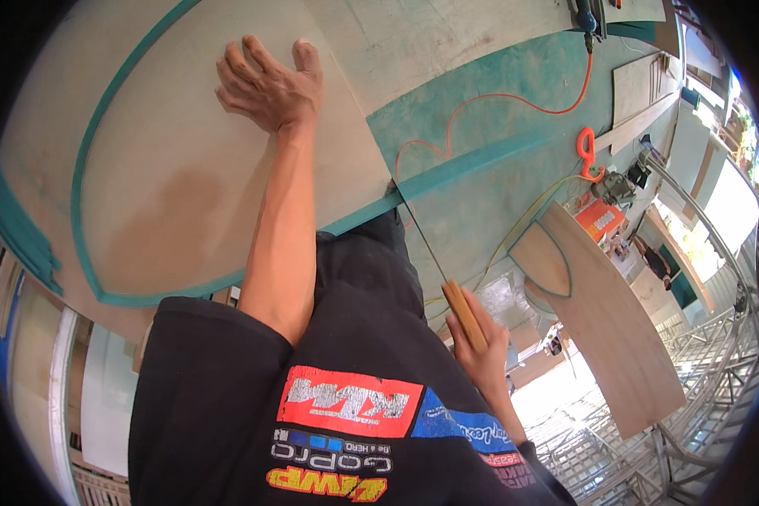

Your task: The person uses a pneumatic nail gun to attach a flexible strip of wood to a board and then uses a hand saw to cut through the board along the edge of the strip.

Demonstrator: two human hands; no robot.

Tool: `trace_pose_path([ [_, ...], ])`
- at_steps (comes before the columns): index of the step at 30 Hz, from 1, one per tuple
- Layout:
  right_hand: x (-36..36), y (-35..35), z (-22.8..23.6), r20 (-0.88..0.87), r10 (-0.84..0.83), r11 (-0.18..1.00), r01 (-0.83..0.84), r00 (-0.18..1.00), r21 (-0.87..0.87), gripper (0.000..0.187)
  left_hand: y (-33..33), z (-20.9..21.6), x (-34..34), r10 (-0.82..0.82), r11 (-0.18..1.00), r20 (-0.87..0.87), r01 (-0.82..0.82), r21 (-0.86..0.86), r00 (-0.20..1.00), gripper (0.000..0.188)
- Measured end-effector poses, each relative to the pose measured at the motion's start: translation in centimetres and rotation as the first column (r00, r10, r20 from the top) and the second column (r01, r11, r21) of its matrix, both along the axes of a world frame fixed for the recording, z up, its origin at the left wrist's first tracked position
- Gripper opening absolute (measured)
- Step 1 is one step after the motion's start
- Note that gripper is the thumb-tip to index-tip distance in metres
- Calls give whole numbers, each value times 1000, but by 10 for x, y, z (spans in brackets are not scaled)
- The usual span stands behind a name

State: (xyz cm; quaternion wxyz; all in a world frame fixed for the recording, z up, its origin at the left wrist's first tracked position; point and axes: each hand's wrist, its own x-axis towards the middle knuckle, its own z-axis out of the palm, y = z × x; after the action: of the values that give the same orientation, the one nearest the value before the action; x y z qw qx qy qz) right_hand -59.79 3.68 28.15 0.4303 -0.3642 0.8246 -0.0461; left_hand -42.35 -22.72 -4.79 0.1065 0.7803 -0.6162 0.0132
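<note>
Head view: the left hand [268, 84] lies flat, fingers spread open, palm down on a pale plywood panel [177, 194] w/ a teal painted band curving round its edge. It grips nothing, just presses the sheet down. The right hand [479, 346] is closed round the wooden handle of a handsaw [447, 282]; its thin blade runs up-left to the panel's edge, near where the teal band meets the bench [514, 76]. Black t-shirt [346, 396] fills the lower middle of the frame.

Further right: an orange cable [514, 99] snakes across the teal bench top, a drill [584, 18] sits at the top edge, and a second curved board [616, 329] w/ a smaller teal-edged piece lies beyond.

Risks, as a judgement: the blade looks thin & long, so it could bend or wander off the line if pushed hard. The panel appears to overhang the bench, held by one hand well apart from the cut, so it may chatter or shift. The cable lies near the saw's path & could snag.
</note>
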Motion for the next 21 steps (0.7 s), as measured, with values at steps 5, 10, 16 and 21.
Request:
trace_pose_path([
  [5, -1, -27, -89, 42, 19, 997, -22, 999, 72, 45, -2, 4, -5, -13, 999, -6, 13, -40, 1000, 77],
  [10, -1, -7, -75, 57, -4, 999, 6, 998, -42, 45, -5, 2, -3, 9, 999, 18, -8, -32, 1000, 75],
  [16, -1, 16, -15, -4, 34, 998, -34, 999, -49, 44, -4, -2, 1, 5, 999, 7, -4, -37, 1000, 79],
  [21, 4, -5, -115, 31, -49, 999, 50, 998, -14, 43, -7, 3, -9, -4, 1000, -8, 4, -5, 1000, 77],
])
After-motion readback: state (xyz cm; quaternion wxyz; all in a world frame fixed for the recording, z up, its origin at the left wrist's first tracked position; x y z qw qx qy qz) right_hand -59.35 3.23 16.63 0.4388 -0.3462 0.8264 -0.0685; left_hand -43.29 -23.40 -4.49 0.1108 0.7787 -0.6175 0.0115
